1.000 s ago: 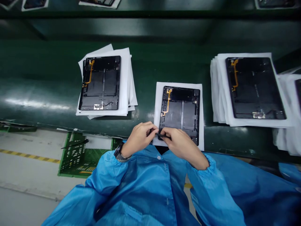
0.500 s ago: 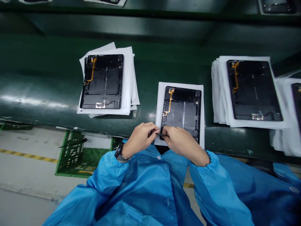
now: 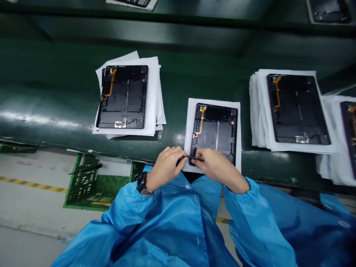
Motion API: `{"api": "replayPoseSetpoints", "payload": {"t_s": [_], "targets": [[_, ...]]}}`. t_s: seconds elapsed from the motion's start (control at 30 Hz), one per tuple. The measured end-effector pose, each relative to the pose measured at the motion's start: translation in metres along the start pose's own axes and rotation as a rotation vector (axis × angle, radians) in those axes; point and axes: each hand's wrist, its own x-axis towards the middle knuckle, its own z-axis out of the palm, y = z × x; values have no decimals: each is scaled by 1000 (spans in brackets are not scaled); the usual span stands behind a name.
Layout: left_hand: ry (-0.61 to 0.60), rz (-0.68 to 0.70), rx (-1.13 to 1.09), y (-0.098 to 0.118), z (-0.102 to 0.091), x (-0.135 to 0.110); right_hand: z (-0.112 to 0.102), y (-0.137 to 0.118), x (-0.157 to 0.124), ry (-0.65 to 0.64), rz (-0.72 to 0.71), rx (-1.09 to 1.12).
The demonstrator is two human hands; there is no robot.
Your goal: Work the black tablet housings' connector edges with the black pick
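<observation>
Long dark green desk [image 3: 55, 74] across the whole view, above a concrete floor [image 3: 27, 207] with a yellow-and-black stripe [image 3: 33, 183]. On that floor, left of centre and near the desk edge, a green plastic crate [image 3: 97, 193], with a thin dark object [image 3: 85, 170] lying across its top. On the desk, to the left, a stack of white foam sheets [image 3: 155, 100] under an open black tablet housing [image 3: 122, 96] with an orange flex cable [image 3: 111, 83]. To the right, a thicker stack of white sheets [image 3: 256, 111] under a matching housing [image 3: 297, 109], and at the far right edge, part of another housing [image 3: 349, 137]. Between them, close to the near desk edge, the tablet housing [image 3: 214, 133] in work, flat on a single white sheet [image 3: 189, 141]. Blue smock sleeves [image 3: 125, 207] at the bottom of the view. Dark wristwatch [image 3: 141, 183] on the left wrist. Left hand [image 3: 165, 168] with a narrow grip, pinching a thin black tool [image 3: 194, 158] just off the housing's near edge. Right hand [image 3: 219, 170] with a narrow grip, curled fingers [image 3: 201, 155] against the tool and that edge; whether they hold the tool, impossible to tell.
</observation>
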Motion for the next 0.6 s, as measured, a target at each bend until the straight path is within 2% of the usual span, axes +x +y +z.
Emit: {"api": "replayPoseSetpoints", "payload": {"t_s": [0.27, 0.43, 0.6], "targets": [[175, -111, 165, 18, 25, -4, 5, 5, 1, 46, 29, 21], [172, -153, 194, 25, 27, -3, 4, 7, -2, 82, 32, 59], [123, -143, 74, 16, 18, 1, 2, 21, -20, 131, -59, 244]]}}
